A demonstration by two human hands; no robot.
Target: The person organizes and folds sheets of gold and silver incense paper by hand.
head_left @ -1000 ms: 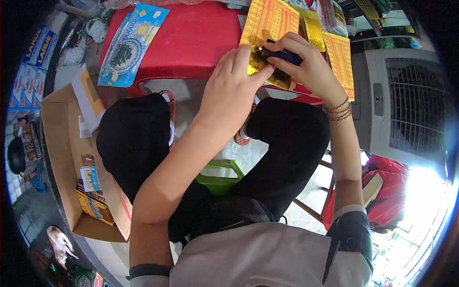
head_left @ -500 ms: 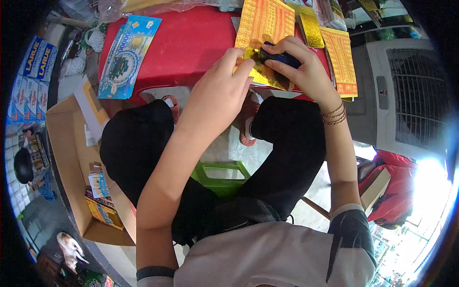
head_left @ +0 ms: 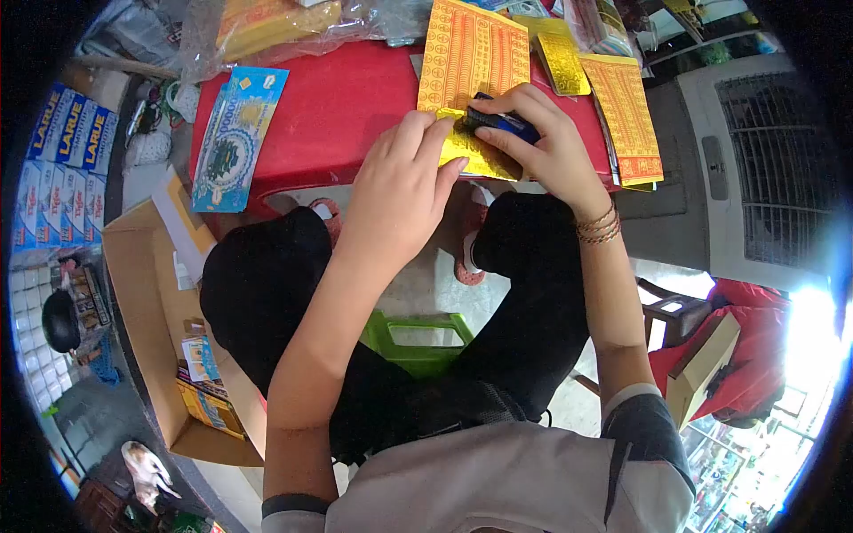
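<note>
My right hand (head_left: 546, 142) is closed around a small dark blue stapler (head_left: 511, 127), whose end lies over a gold foil sheet (head_left: 475, 153). On the sheet's left side, my left hand (head_left: 404, 173) pinches its edge between thumb and fingers. Beneath and beyond them lies a yellow paper printed in red (head_left: 475, 58), on the red table (head_left: 342, 107). A gold foil piece (head_left: 562, 62) and another yellow printed paper (head_left: 624, 111) are to the right of my right hand. Blue printed notes (head_left: 235, 142) lie fanned at the table's left end.
Clear plastic packaging (head_left: 293, 27) covers the table's far side. An open cardboard box (head_left: 133, 266) with printed papers inside stands left of my knee. A green stool (head_left: 400, 346) is beneath me. A cat (head_left: 147, 471) lies on the floor at lower left.
The view has shifted slightly, so the table's things appear displaced. Both hands stay at the gold foil sheet, the stapler still in my right hand.
</note>
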